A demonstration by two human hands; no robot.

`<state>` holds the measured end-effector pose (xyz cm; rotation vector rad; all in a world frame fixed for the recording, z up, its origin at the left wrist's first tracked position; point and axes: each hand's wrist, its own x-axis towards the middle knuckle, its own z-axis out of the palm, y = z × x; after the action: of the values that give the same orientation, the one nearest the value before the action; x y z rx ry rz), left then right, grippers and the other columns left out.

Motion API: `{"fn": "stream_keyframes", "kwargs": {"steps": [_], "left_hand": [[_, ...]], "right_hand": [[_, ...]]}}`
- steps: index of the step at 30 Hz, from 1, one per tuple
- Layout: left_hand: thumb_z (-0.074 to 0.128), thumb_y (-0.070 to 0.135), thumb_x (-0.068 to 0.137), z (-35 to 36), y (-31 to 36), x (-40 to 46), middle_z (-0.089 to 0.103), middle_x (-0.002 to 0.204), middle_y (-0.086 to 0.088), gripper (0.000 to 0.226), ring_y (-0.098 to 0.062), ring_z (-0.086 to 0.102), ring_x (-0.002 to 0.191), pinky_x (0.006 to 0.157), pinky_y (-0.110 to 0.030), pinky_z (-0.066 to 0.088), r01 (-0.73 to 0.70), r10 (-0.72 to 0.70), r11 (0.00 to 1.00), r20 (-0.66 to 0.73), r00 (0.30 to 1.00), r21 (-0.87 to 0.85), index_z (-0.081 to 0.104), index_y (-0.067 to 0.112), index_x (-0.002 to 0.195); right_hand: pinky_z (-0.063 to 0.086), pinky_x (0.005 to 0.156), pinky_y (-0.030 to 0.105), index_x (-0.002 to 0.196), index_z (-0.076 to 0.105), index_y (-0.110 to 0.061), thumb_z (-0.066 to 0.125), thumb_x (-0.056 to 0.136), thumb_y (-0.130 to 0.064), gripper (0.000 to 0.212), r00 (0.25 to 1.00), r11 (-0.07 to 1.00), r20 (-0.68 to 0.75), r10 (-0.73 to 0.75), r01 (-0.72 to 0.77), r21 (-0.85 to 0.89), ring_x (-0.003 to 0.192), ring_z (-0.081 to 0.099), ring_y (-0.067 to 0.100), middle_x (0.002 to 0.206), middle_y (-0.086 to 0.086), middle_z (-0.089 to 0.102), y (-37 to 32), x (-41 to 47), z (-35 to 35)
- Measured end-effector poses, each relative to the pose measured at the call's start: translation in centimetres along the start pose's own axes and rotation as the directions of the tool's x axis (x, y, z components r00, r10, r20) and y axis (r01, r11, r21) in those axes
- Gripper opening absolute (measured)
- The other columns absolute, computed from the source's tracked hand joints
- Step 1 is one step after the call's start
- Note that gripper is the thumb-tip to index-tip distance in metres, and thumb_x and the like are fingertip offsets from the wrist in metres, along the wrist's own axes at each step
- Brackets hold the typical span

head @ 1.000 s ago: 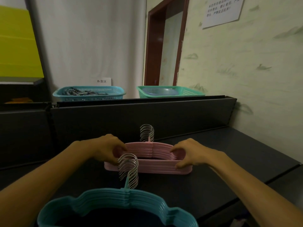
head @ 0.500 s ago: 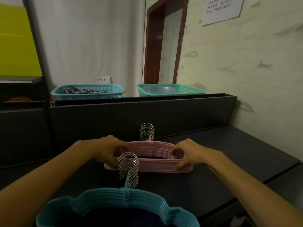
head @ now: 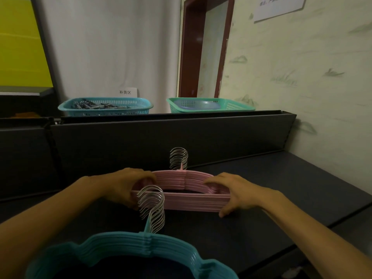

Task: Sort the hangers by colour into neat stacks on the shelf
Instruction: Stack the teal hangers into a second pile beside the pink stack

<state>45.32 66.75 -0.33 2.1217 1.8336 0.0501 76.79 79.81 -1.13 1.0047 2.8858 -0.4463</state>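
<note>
A stack of pink hangers (head: 187, 200) lies flat on the dark shelf (head: 271, 198), its metal hooks (head: 178, 158) pointing toward the back panel. My left hand (head: 126, 186) grips the stack's left end with curled fingers. My right hand (head: 235, 194) holds the right end, fingers over the top and thumb down at the front edge. Nearer to me lies a stack of teal hangers (head: 128, 248) with its hooks (head: 152, 208) rising in front of the pink stack.
A dark back panel (head: 161, 141) rises behind the shelf. Above it stand a blue basket (head: 104, 106) with dark items and a green basket (head: 209, 104) with a bluish bowl. A wall runs along the right; the shelf's front edge drops at the lower right.
Both hands stay on the ends of the pink stack; it has barely shifted. The view has tilted slightly.
</note>
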Motion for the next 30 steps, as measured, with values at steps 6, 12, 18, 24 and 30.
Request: {"fn": "stream_keyframes", "kwargs": {"steps": [6,12,18,24,30], "left_hand": [[0.077,0.029,0.074,0.6,-0.9,0.2,0.041,0.118,0.027,0.074,0.007,0.043,0.112,0.088,-0.010,0.039,-0.021,0.020,1.000,-0.059,0.998,-0.011,0.031,0.045,0.130],[0.078,0.030,0.073,0.4,-0.8,0.4,0.046,0.124,0.022,0.071,0.004,0.047,0.115,0.097,-0.023,0.045,-0.020,0.019,1.000,-0.037,0.999,-0.018,0.034,0.049,0.125],[0.078,0.031,0.073,0.7,-1.1,0.5,0.039,0.114,0.028,0.069,0.008,0.041,0.110,0.088,-0.011,0.040,-0.020,0.023,0.999,-0.058,0.998,0.036,0.030,0.053,0.118],[0.078,0.035,0.072,0.4,-0.9,0.1,0.041,0.119,0.027,0.072,0.010,0.041,0.112,0.095,-0.014,0.041,-0.026,0.029,0.999,-0.059,0.998,0.044,0.029,0.054,0.121],[0.082,0.032,0.068,0.7,0.1,0.0,0.050,0.122,0.017,0.072,-0.003,0.050,0.113,0.092,-0.019,0.044,0.039,-0.030,0.997,-0.134,0.991,0.068,0.046,0.039,0.130]], "right_hand": [[0.039,0.104,0.034,0.140,0.027,-0.051,0.082,0.069,-0.038,0.091,0.996,0.997,-0.061,-0.064,0.066,0.031,0.119,0.039,0.008,0.128,-0.014,0.039,0.8,0.2,0.9],[0.042,0.099,0.032,0.141,0.033,-0.042,0.080,0.071,-0.042,0.084,0.995,0.994,-0.061,-0.085,0.081,-0.070,0.113,0.043,0.008,0.123,-0.012,0.042,0.5,0.2,0.6],[0.046,0.092,0.031,0.130,0.051,-0.038,0.077,0.073,-0.045,0.063,0.995,0.977,0.005,-0.101,0.100,-0.189,0.110,0.044,0.009,0.123,-0.010,0.043,0.1,0.6,-0.3],[0.046,0.084,0.024,0.121,0.060,-0.031,0.079,0.072,-0.039,0.053,0.993,0.985,-0.017,-0.114,0.111,-0.131,0.101,0.048,0.007,0.113,-0.010,0.047,0.4,0.4,-0.1],[0.047,0.085,0.026,0.122,0.059,-0.030,0.079,0.072,-0.036,0.054,0.994,0.987,-0.044,-0.103,0.096,-0.126,0.101,0.048,0.008,0.112,-0.009,0.046,0.7,-0.2,-0.1]]}}
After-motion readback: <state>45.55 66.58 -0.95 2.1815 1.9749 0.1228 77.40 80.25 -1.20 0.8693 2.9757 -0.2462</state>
